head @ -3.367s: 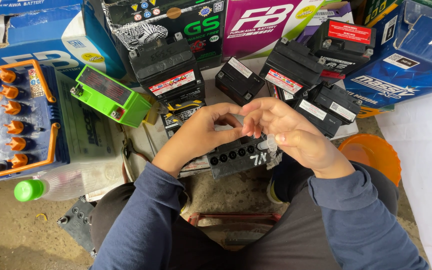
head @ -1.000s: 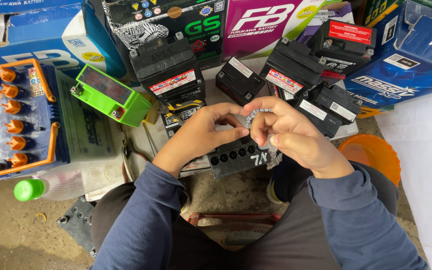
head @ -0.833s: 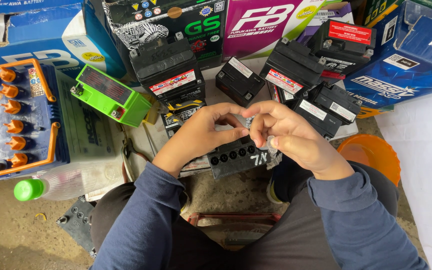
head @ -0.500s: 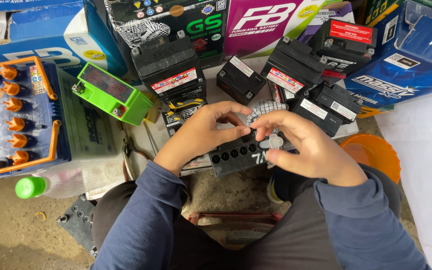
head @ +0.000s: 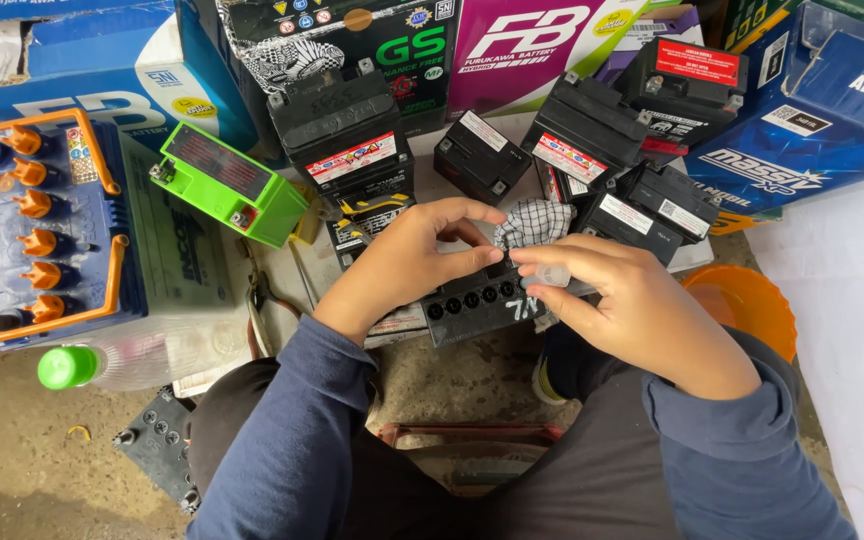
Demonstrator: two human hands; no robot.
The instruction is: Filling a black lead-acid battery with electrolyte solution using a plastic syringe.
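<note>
A small black battery with a row of round fill holes on top lies on the ground in front of my knees. My left hand grips its far top edge, fingers curled over it. My right hand is at the battery's right end and pinches a small pale cap between thumb and fingertips, just above the top face. A black-and-white checked cloth lies right behind the battery, between my two hands.
Several black batteries stand behind, in front of cardboard boxes. At the left are a green battery, a blue battery with orange caps and a green-capped bottle. An orange bowl sits right.
Both hands came down from pinching something small above the battery. The left hand now lies on the battery; the right hand has moved down and right with the small cap.
</note>
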